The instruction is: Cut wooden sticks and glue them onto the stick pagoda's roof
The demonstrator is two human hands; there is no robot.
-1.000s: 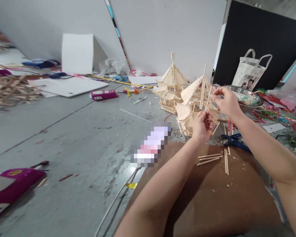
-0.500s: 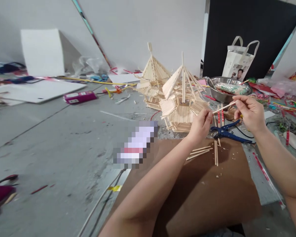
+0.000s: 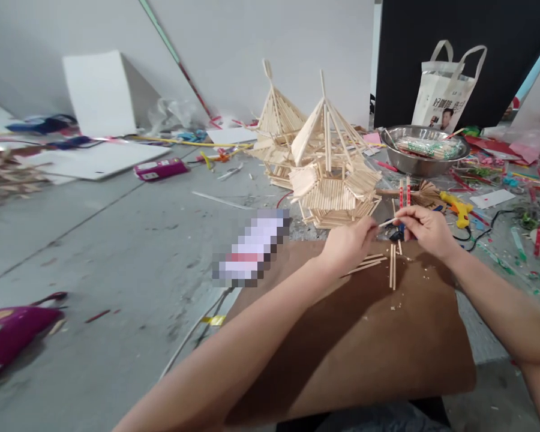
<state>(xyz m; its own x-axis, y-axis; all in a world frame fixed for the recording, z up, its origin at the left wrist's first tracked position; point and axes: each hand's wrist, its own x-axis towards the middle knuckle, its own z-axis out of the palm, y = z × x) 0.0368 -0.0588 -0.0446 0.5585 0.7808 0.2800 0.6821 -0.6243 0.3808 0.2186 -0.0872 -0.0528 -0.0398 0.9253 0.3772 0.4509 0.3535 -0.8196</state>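
Observation:
My left hand (image 3: 347,245) and my right hand (image 3: 425,230) pinch the two ends of one thin wooden stick (image 3: 386,222), held level just above the far edge of a brown board (image 3: 364,336). A few cut sticks (image 3: 382,267) lie on the board under my hands. Right behind them stands a pagoda model (image 3: 330,165) built of sticks, with a second one (image 3: 276,129) further back. Blue cutters (image 3: 398,233) lie between my hands, mostly hidden.
A steel bowl (image 3: 420,162) with wrapped sticks and a white tote bag (image 3: 447,90) are at the back right. A yellow glue gun (image 3: 456,207) and colourful scraps lie to the right. White boards (image 3: 94,159), pink packets (image 3: 159,169) and a pixelated patch (image 3: 252,247) lie on the grey floor to the left.
Both hands came down from the pagoda roof with the stick and now hold it low over the board's far edge. The view shifted slightly.

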